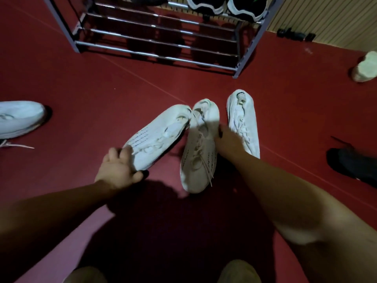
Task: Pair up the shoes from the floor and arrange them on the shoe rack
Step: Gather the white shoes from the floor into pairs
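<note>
Red floor (pixel 91 88) underfoot. My left hand (pixel 118 170) grips the toe of the first white shoe (pixel 159 135); my right hand (pixel 228 139) clasps the second white shoe (pixel 199 160) mid-length. Third white shoe (pixel 244 119) lies just beside it. Shoe rack (pixel 155 56) beyond carries a black pair (pixel 206 2)

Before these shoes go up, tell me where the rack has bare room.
The shoe rack's lower rails are bare; its top tier holds black shoes. The floor before it is free. Crowded: the left hand grips the left white shoe, the right hand the middle white shoe, a third white shoe alongside.
</note>
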